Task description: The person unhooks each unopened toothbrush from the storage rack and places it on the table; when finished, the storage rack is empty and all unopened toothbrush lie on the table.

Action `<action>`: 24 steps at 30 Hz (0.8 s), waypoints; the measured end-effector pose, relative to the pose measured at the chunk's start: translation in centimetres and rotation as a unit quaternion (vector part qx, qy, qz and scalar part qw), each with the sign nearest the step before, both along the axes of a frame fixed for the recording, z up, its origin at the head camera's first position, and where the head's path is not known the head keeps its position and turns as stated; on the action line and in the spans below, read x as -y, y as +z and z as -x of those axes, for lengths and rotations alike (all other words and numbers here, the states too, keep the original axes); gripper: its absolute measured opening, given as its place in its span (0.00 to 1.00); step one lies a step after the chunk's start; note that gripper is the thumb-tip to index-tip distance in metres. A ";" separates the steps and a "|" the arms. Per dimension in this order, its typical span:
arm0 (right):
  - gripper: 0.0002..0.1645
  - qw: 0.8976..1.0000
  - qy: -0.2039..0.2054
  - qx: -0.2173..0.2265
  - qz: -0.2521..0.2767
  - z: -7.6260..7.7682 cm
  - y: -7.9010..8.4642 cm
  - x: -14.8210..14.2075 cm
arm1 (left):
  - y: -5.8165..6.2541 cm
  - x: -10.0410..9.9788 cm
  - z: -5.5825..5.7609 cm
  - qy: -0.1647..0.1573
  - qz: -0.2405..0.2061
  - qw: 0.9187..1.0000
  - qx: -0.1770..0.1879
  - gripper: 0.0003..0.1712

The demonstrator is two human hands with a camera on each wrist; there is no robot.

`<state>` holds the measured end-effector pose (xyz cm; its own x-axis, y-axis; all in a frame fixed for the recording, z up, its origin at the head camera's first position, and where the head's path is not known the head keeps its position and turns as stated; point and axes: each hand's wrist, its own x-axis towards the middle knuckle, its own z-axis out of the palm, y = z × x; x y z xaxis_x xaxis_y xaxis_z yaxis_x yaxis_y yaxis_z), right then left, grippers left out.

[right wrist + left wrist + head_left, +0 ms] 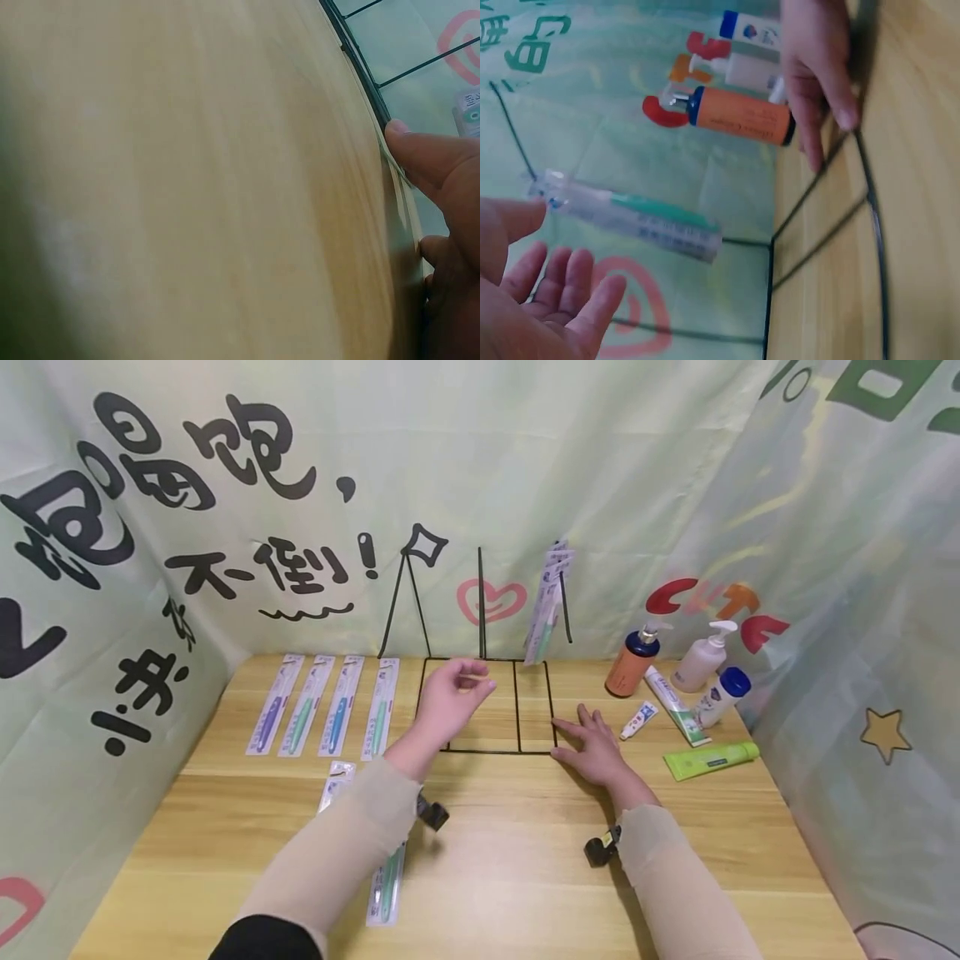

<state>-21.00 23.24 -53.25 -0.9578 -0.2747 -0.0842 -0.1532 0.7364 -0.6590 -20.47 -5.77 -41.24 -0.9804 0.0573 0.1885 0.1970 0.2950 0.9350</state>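
A black wire rack [517, 710] stands on the wooden table, with upright wires at its back. Packaged toothbrushes [546, 610] hang from its right arm; the left wrist view shows a green-handled toothbrush [660, 210] in clear packaging. My left hand [450, 695] is raised above the rack's base, fingers loosely bent and nothing in them. In the left wrist view, a gap separates its fingers [574, 281] from the hanging packs. My right hand [596, 750] rests at the rack's front right corner, fingers spread, with thumb and a fingertip touching the wire.
Several packaged toothbrushes [342, 706] lie in a row left of the rack. Others, including a green one [386, 885], lie nearer, partly behind my left forearm. At right are an orange pump bottle [630, 668], a pink pump bottle [701, 662], a blue-capped bottle [722, 697] and several tubes [708, 762].
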 end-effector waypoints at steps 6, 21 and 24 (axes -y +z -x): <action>0.37 1.000 -0.003 -0.005 -0.001 -0.1 0.1 -0.1 | 0.1 -4.1 3.8 0.007 -0.067 0.998 -0.014 0.20; 0.36 1.000 -0.015 0.000 -0.010 0.0 -0.1 0.2 | -2.6 -8.3 8.8 -0.006 -0.138 0.990 0.035 0.23; 0.36 1.000 -0.016 -0.004 -0.009 0.0 0.1 0.3 | -3.2 -8.6 9.4 0.000 -0.136 0.990 0.033 0.21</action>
